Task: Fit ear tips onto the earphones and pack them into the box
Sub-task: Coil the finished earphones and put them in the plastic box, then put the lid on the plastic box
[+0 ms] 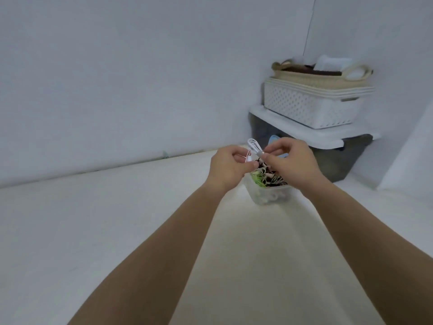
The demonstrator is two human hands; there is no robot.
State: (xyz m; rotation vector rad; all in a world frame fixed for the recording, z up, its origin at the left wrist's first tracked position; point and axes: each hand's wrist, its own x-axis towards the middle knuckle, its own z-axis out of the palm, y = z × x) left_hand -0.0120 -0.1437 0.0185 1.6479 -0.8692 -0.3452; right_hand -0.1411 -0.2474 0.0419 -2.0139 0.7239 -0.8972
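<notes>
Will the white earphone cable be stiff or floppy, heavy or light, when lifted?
Probably floppy: the white earphone cable is bundled in loops that the right hand pinches. Likely light: that pinch and the left hand carry it.

Rope basket [304,77] atop lattice crate [304,106] — atop bin [346,163].

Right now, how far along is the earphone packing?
Done: the box already holds green, black and white bundles. In hand: a white earphone coil above it, with the right hand pinching the coil and the left hand pinching its free end. Whether it is fitted is too small to tell. Left: this set is not yet in the box.
</notes>
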